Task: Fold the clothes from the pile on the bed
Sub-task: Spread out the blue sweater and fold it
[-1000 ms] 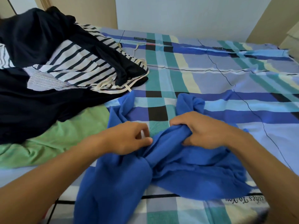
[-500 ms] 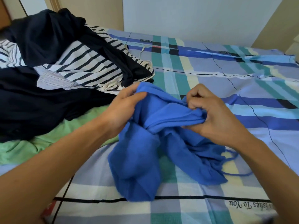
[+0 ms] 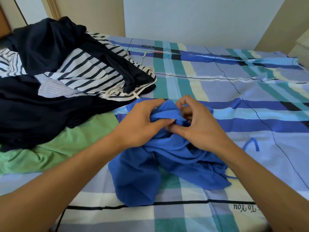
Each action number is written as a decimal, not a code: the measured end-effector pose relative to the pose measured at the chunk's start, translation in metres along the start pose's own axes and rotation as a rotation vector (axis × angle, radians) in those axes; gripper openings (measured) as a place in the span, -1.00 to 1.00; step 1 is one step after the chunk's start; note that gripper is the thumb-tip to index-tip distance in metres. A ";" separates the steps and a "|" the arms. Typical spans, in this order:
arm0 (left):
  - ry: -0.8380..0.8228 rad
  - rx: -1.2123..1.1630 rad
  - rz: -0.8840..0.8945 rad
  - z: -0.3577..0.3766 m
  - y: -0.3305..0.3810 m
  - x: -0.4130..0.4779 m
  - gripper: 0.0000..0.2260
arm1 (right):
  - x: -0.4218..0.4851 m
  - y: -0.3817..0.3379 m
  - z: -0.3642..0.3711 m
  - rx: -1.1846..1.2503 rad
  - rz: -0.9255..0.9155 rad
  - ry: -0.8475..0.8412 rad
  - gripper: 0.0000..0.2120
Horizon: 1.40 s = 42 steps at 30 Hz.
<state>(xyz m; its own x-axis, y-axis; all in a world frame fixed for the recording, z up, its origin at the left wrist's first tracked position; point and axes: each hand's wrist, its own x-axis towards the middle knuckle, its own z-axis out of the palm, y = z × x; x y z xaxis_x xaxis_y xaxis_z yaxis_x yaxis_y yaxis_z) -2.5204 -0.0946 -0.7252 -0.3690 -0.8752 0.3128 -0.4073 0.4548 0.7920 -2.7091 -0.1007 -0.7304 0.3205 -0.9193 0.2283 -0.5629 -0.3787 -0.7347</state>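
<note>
The blue cloth (image 3: 137,181) is lying bunched on the bed (image 3: 209,67), just beside the pile (image 3: 41,106); the left hand (image 3: 142,124) and right hand (image 3: 200,129) are pinching its top edge, fingers curled tight on it; it is looking soft, light and floppy, so holding it by the edge corners seems best.

Pile (image 3: 50,91) left of garment (image 3: 137,180), on bed (image 3: 217,77)

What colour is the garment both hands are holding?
Solid royal blue: the garment, seen in the head view.
</note>
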 end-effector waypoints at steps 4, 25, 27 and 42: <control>-0.026 0.233 -0.083 -0.010 -0.018 -0.004 -0.88 | 0.007 0.009 -0.017 -0.079 0.025 0.258 -0.73; 0.404 0.263 -0.267 -0.241 0.150 0.150 -0.83 | 0.101 -0.147 -0.247 -0.593 0.080 0.721 -0.72; 0.475 0.257 -0.207 -0.252 0.162 0.153 -0.84 | 0.099 -0.149 -0.249 -0.577 0.060 0.693 -0.74; 0.044 0.385 -0.546 -0.294 0.141 0.110 -0.80 | 0.118 -0.174 -0.269 -0.443 0.122 0.543 -0.81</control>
<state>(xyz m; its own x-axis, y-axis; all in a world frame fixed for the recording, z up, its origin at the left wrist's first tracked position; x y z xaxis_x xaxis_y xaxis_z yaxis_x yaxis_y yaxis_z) -2.3722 -0.1752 -0.4252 0.0056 -0.9986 -0.0526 -0.7978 -0.0361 0.6019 -2.7790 -0.1718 -0.4038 -0.1246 -0.8379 0.5313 -0.8641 -0.1715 -0.4731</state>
